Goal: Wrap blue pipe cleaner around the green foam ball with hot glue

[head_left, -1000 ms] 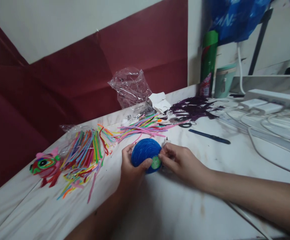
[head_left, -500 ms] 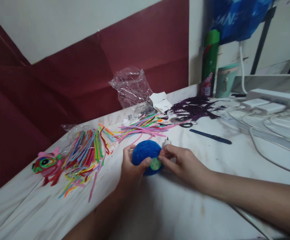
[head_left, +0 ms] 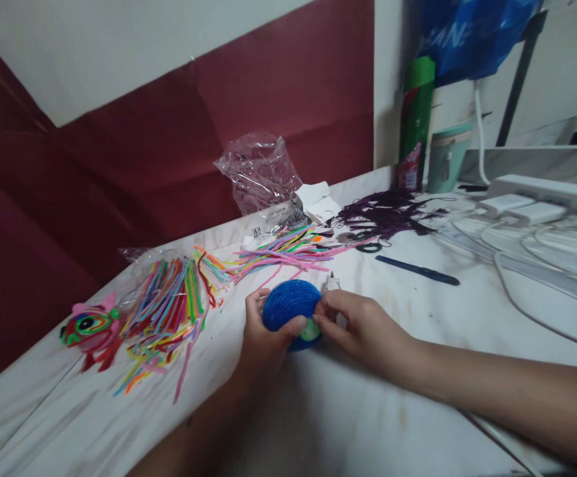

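Observation:
A round blue disc [head_left: 291,301] with fine curved ridges on its face is held up over the tabletop. Low on its right side lies a pale green round patch [head_left: 311,329]. My left hand [head_left: 271,331] grips the disc from the left, thumb across the front near the green patch and fingers round the edge. At the right rim, my right hand [head_left: 352,324] pinches thumb and fingers together beside the patch; whatever lies between those fingertips is hidden. Just behind my right hand stands a small whitish thing with a dark pointed tip [head_left: 332,281], partly covered.
Many coloured fuzzy sticks [head_left: 169,298] lie left and behind. A colourful animal figure [head_left: 92,331] stands far left. Behind are a clear plastic bag [head_left: 258,172], purple threads [head_left: 390,213] and scissors [head_left: 369,246]. A dark blue slim tool [head_left: 417,270], cables and a power strip [head_left: 546,192] lie right.
My left thumb has slid slightly to the right over the green patch. The right fingertips have shifted a little left, so less of the patch shows.

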Tool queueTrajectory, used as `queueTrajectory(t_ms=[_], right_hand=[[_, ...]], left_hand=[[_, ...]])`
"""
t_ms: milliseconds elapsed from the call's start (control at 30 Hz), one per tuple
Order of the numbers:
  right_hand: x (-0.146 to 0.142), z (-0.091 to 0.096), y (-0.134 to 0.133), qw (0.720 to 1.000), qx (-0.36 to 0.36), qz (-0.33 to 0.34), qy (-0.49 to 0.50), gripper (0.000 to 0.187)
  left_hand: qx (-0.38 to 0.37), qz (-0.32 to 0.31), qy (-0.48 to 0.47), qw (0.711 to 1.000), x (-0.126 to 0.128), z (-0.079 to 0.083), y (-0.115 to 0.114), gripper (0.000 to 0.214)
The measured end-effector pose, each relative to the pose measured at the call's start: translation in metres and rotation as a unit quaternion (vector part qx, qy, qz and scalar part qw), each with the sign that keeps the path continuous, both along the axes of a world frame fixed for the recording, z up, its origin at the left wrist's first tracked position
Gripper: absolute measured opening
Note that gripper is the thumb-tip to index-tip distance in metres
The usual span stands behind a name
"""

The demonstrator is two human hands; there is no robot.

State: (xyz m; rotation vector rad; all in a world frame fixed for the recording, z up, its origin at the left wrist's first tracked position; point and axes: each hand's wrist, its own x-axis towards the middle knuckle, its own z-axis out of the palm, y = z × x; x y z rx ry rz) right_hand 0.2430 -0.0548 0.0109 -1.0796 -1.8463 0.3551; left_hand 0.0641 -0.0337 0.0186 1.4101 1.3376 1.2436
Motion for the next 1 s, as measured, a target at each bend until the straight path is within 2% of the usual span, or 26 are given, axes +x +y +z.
queueTrajectory(t_ms=[233, 433, 700, 1000], right_hand=[[-0.0018, -0.0051, -0.0007, 1.0, 0.015, 0.004, 0.023, 0.011], [-0.0003, -0.0087, 0.0024, 0.999, 0.019, 0.015, 0.04, 0.013], [0.0031, -0.0036, 0.0022, 0.999, 0.026, 0.02, 0.027, 0.014], [0.008, 0.0005, 0.0018, 0.999, 0.037, 0.015, 0.013, 0.018]], left_hand=[[-0.023, 0.01, -0.04, 0.999, 0.0014, 0.0029, -0.0003, 0.073], [-0.041, 0.014, -0.087, 0.995, 0.0011, 0.0045, 0.0003, 0.066], [-0.082, -0.01, -0.166, 0.983, -0.0033, -0.0012, 0.0044, 0.062], [-0.081, -0.01, -0.208, 0.975, -0.0065, -0.0003, 0.0067, 0.057]])
